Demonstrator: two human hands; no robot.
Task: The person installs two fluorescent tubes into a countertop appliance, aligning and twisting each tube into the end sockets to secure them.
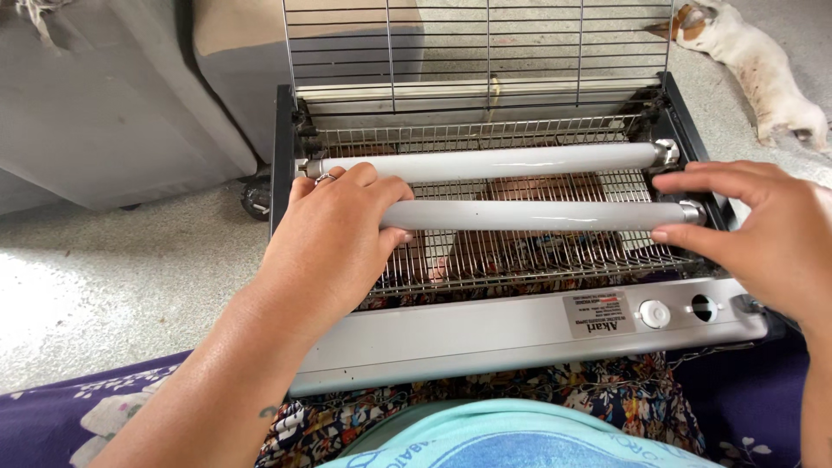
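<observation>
Left hand (334, 230) grips the near smooth white tube (537, 215); right hand (763, 221) pinches its metal end (fingers narrow). Wire-grilled heater (485, 334) sits on speckled concrete floor (104, 277).

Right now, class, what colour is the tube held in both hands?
White, with metal end caps: the nearer tube, best seen in the head view.
</observation>
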